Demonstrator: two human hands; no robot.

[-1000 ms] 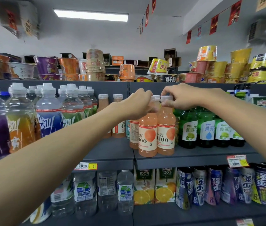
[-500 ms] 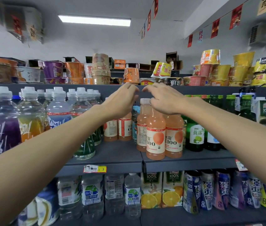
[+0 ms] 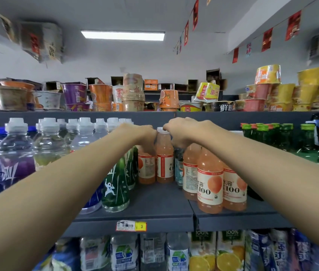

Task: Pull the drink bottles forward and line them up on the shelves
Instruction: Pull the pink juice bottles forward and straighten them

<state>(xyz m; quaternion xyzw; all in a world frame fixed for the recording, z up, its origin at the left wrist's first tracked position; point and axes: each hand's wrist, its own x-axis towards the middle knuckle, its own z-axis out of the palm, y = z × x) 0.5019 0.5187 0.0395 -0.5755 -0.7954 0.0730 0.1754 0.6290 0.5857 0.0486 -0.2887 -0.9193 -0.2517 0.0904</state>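
Reached deep over the middle shelf with both arms. Left hand curled down over the neck of a peach drink bottle set well back; fingers hidden behind the knuckles, so could not tell for sure whether closed on it. Right hand pinched at the white cap of the neighbouring peach bottle, thumb and forefinger touching the rim, the rest of the hand draped over the bottles behind. Stood both bottles upright, touching side by side, far behind the front edge and its price tag. Already forward and to the right: a cluster of matching peach bottles, near the lip.

Judged the bottles full, so fairly heavy for their width, with stiff plastic walls and smooth, slick labels. Tall and narrow, hence prone to tipping if dragged from the cap alone; better gripped at the shoulder or mid-body and slid along the shelf. Risked knocking the green bottles just beside on the left.

Hidden: fingertips of both hands, the caps beneath the palms, whatever stood behind the right wrist. Blurred at the edges: the clear bottles at far left, the dark green ones at right
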